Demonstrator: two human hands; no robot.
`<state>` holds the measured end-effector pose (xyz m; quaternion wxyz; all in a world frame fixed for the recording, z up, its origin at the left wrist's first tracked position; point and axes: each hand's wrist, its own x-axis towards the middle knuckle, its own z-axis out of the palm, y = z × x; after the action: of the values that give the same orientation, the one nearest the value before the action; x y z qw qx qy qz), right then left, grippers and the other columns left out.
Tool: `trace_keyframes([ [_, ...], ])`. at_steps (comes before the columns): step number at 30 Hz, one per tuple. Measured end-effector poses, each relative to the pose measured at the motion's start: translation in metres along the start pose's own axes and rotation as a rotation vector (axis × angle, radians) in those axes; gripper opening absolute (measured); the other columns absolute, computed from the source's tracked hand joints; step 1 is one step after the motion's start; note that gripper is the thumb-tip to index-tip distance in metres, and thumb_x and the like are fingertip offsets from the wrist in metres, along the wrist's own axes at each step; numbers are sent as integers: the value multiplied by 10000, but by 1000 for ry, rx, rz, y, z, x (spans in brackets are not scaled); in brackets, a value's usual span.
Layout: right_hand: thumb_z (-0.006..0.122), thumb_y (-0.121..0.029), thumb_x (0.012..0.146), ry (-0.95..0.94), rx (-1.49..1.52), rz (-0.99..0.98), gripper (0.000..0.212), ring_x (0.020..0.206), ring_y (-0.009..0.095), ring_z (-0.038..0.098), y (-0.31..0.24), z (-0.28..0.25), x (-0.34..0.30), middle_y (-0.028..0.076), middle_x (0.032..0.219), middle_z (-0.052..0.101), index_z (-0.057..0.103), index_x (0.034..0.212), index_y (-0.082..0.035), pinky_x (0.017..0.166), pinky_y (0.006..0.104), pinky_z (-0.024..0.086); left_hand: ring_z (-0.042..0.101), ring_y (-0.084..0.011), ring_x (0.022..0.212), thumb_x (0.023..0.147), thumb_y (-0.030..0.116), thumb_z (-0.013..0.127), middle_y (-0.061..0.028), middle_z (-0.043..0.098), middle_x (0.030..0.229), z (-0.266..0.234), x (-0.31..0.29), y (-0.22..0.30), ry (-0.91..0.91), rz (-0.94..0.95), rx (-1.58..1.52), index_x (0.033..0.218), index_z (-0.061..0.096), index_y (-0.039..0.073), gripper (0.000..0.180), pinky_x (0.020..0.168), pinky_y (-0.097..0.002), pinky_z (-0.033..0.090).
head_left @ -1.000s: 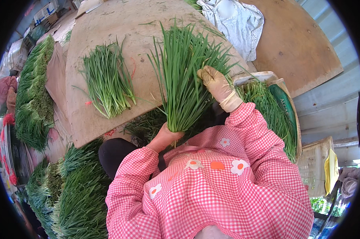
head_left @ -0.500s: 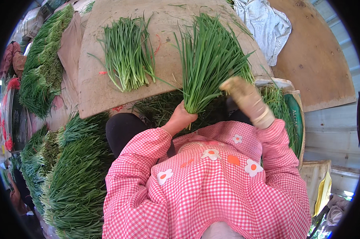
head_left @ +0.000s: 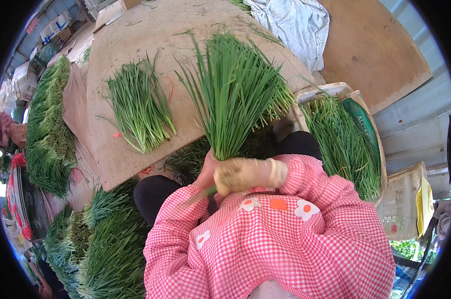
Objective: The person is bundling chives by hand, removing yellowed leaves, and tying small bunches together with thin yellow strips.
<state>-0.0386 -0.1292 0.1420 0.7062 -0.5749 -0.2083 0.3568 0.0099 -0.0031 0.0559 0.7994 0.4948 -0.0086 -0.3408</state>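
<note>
A bunch of garlic chives (head_left: 225, 104) stands fanned out in my bare left hand (head_left: 207, 170), whose fingers wrap round its pale lower stems. Right against the stem ends, in front of my left hand, is my right hand (head_left: 240, 175) in a dirty tan glove. Motion smears its fingers, so its grip is unclear. More chives (head_left: 277, 102) lie on the wooden board (head_left: 125, 37) behind the held bunch. To the left on the same board lies a separate bunch of chives (head_left: 139, 104), beside thin red string.
At my right stands a crate (head_left: 383, 169) filled with chives. Large chive heaps (head_left: 118, 244) lie to my left, with another row (head_left: 46, 139) farther off. A white patterned cloth (head_left: 292, 32) drapes the board's far right. Another person's arm (head_left: 8, 130) shows at the far left.
My right hand has swung left and down from beside the leaves to the stem ends. My left hand still holds the bunch. The whole view has shifted.
</note>
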Motion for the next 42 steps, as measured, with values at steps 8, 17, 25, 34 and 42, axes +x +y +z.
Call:
trace_keyframes([
  [8,630,-162,803,552,-774,92,475,661,134,547,-90,-11,-59,51,750,561,458,1233,-55,639,280,463,537,-105,671,686,21,627,-7,586,792,-14,-9,8,-39,69,511,941,587,20,258,587,-266,440],
  [17,624,-177,788,1046,-1403,-99,622,691,287,588,-104,-76,-63,173,843,581,345,1341,-118,633,370,476,546,-112,816,679,-3,637,-19,616,948,-15,-65,53,-252,11,632,1052,584,22,377,702,-270,455],
  [25,501,-264,863,1116,-1442,-144,221,722,328,590,-55,-103,-61,157,731,600,577,863,-56,626,397,467,483,-96,587,709,-33,596,1,555,722,-24,-74,32,-210,-6,530,921,579,19,219,495,-256,377],
  [34,545,-157,854,735,-577,-188,131,771,164,569,-79,-94,-91,51,805,605,565,930,-53,724,274,449,562,-105,773,708,5,618,-12,633,890,-40,-70,33,-71,-92,510,985,616,20,277,699,-254,457],
  [42,615,-229,822,901,-1124,-85,305,642,177,546,-105,-44,-38,80,734,571,548,1052,-40,610,292,444,573,-122,797,717,5,622,-21,639,906,-31,-65,30,-150,69,672,1000,610,24,284,724,-269,465],
])
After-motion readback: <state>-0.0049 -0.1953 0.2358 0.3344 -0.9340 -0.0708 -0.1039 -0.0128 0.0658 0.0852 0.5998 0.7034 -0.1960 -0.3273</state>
